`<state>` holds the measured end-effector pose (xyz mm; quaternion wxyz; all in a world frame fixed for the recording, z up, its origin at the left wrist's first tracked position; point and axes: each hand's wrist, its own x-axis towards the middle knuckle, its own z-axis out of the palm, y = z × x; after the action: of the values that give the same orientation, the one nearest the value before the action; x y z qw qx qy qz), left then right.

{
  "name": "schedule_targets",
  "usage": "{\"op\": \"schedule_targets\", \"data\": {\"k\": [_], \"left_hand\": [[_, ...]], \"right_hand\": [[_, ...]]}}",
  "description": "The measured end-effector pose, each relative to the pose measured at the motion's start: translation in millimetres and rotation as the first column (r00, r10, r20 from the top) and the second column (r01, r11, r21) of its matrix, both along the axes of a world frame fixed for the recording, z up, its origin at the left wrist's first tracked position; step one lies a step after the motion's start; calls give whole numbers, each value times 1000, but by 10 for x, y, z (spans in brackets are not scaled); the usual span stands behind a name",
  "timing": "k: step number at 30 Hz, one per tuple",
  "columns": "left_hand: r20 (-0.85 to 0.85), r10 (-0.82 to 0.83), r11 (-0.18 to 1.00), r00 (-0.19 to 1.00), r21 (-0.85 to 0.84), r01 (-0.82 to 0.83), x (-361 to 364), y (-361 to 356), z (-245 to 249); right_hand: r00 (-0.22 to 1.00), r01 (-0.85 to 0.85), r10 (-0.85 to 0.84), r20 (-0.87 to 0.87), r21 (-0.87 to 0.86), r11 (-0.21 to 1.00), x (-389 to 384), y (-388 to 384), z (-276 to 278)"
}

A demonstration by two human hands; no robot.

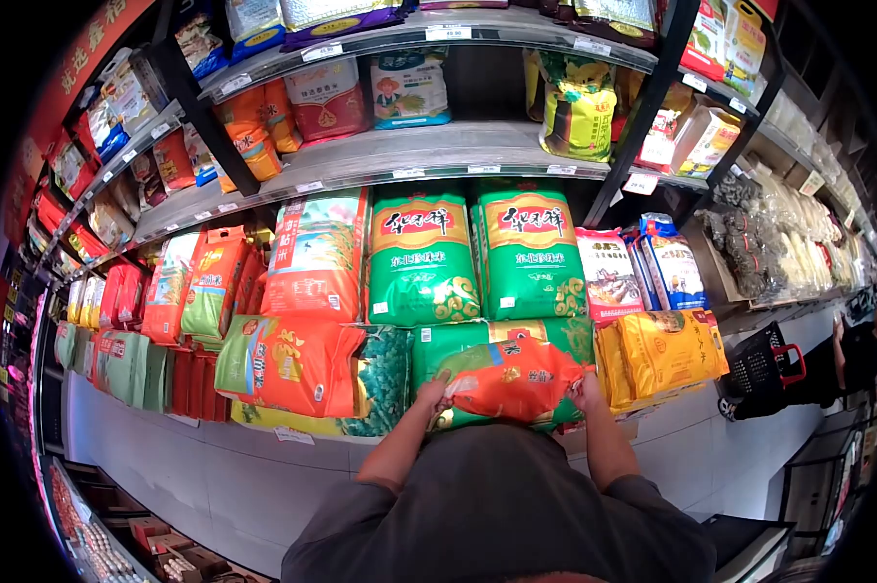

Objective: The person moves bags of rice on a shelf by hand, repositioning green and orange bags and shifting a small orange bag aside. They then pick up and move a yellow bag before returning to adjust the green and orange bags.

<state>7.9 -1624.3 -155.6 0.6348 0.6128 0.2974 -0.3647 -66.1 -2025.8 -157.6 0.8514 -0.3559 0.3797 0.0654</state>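
Observation:
Between my hands is an orange-red rice bag [512, 379] with a green patch on its upper left, lying level in front of my body. My left hand [435, 391] grips its left end, fingers wrapped at the edge. At the opposite end, my right hand [584, 391] is closed on the gathered corner. Behind and under it in this view lies a large green rice bag [438, 342] on the low display. A similar orange and green rice bag [288, 364] rests to the left, and yellow rice bags [660, 356] are stacked on the right.
Large upright green rice bags [422, 257] stand behind the low row. Above runs a grey shelf [429, 155] with price tags and more bags. At right, a person [846, 360] is near a black basket [757, 364] with a red handle. Pale floor tiles [235, 476] show below the display.

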Motion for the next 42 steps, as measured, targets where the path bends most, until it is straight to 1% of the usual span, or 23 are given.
{"op": "schedule_targets", "data": {"k": [3,5,7,8,9,11,12,13,15,17,19,21,22,24,26,28,30,31,35,37,39,41,42], "left_hand": [[0,-26,998,1000,-65,26,-57,22,-77],[-24,-65,993,998,-96,62,-90,78,-159],[9,-189,964,982,-186,187,-134,127,-302],[-4,-174,982,985,-76,173,-186,102,-309],[-7,-173,982,985,-75,172,-235,130,-317],[18,-252,964,967,-77,253,-329,158,-314],[240,-199,972,950,173,160,-467,84,-257],[241,-195,973,951,168,157,-483,100,-188],[95,-342,917,935,248,311,-502,133,-179],[127,-326,920,937,270,283,-545,119,-161],[159,-314,919,936,298,258,-558,152,-119],[135,-399,908,907,200,369,-551,230,14],[134,-400,907,907,202,370,-513,229,32],[-94,-194,967,977,-187,174,-432,216,-7],[-101,-153,972,983,-196,132,-351,84,0],[-107,-115,974,988,-205,92,-306,13,54],[-231,-20,958,973,-283,-47,-323,-7,214],[-232,-13,959,973,-280,-54,-356,18,166],[-158,39,910,987,-402,-100,-596,146,-30],[-148,36,889,988,-447,-99,-684,153,-29],[-190,96,852,977,-492,-180,-748,173,-129],[-210,126,847,970,-486,-216,-799,157,-60],[-284,139,878,949,-408,-251,-808,140,34]], "right_hand": [[998,46,-47,-48,-17,999,-66,101,12],[999,2,-1,39,-4,1000,-149,108,17],[999,33,-32,35,-28,999,-220,153,-34],[998,63,-61,33,-55,996,-257,172,-70],[995,92,-90,31,-83,992,-297,182,-104],[998,55,-53,20,-95,994,-370,167,-217],[999,54,-53,12,-66,996,-435,145,-296],[999,53,-53,5,-38,998,-470,108,-363],[996,89,-88,15,-79,993,-526,281,-167],[992,126,-123,29,-111,986,-543,334,-101],[998,66,-67,0,-121,990,-555,307,-129],[995,78,-85,-46,-141,987,-518,272,-188],[990,87,-104,-95,-164,983,-514,253,-219],[994,51,-64,-85,-152,987,-476,233,-149],[997,6,-17,-73,-144,990,-390,144,-118],[989,-119,110,-97,-87,989,-315,-8,-131],[986,-145,138,-96,-77,986,-297,31,120],[982,-170,163,-96,-68,983,-284,76,242],[986,-167,167,4,6,986,-380,17,188],[996,-80,81,-34,49,996,-492,-26,176],[987,-128,130,-90,26,991,-561,-115,116],[975,-171,170,-143,7,985,-603,-171,94],[981,-160,157,-117,-13,987,-645,-138,134]]}}
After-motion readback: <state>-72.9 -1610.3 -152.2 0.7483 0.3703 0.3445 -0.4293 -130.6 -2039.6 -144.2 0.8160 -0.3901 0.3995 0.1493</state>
